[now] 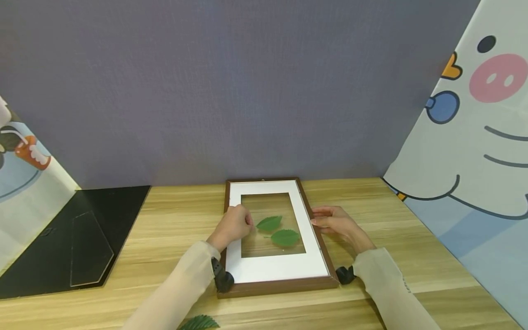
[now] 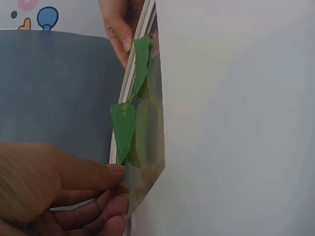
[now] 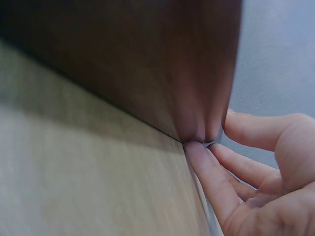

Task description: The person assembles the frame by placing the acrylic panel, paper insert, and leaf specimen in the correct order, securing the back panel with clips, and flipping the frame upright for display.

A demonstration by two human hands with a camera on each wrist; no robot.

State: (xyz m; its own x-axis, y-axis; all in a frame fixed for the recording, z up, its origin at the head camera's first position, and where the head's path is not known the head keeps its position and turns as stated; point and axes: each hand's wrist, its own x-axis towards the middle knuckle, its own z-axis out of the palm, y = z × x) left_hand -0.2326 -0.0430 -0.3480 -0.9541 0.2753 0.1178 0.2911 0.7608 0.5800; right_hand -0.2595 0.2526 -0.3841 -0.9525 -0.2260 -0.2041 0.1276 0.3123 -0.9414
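Observation:
A brown picture frame (image 1: 280,285) with a white mat (image 1: 276,270) lies on the wooden table. Inside the mat's opening, a clear pane bears two green leaves. My left hand (image 1: 235,224) reaches over the frame's left side and pinches the tip of the upper leaf (image 1: 270,222) between thumb and fingers; in the left wrist view the leaf (image 2: 123,130) meets the thumb tip. The lower leaf (image 1: 285,237) rests just to its right. My right hand (image 1: 338,224) grips the frame's right side, its fingertips low against the edge in the right wrist view.
A black backing board (image 1: 45,243) with a stand flap lies at the table's left. Another green leaf (image 1: 200,322) shows at the front edge, partly cut off. A grey wall panel (image 1: 247,91) rises behind, and cartoon-printed panels (image 1: 474,146) stand at both sides.

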